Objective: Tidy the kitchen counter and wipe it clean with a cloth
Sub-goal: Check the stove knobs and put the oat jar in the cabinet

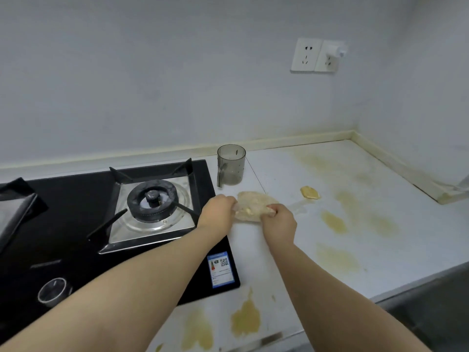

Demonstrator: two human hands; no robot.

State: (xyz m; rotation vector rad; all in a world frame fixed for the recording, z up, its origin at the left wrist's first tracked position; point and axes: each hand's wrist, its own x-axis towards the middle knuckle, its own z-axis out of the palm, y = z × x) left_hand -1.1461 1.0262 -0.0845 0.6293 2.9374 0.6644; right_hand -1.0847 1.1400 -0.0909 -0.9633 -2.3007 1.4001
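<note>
Tidying looked barely begun: our left hand (218, 212) and right hand (279, 222) pinched a crumpled wrapper (253, 201); right of our fingers, a scrap (309, 193) and stains (333, 222) lay unwiped.

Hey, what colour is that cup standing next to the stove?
Translucent smoky grey; the cup shows best in the head view.

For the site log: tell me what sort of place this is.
Probably a home kitchen: a gas hob set into a stained counter, wall sockets above, and the left hand and right hand gripping crumpled clear plastic.
</note>
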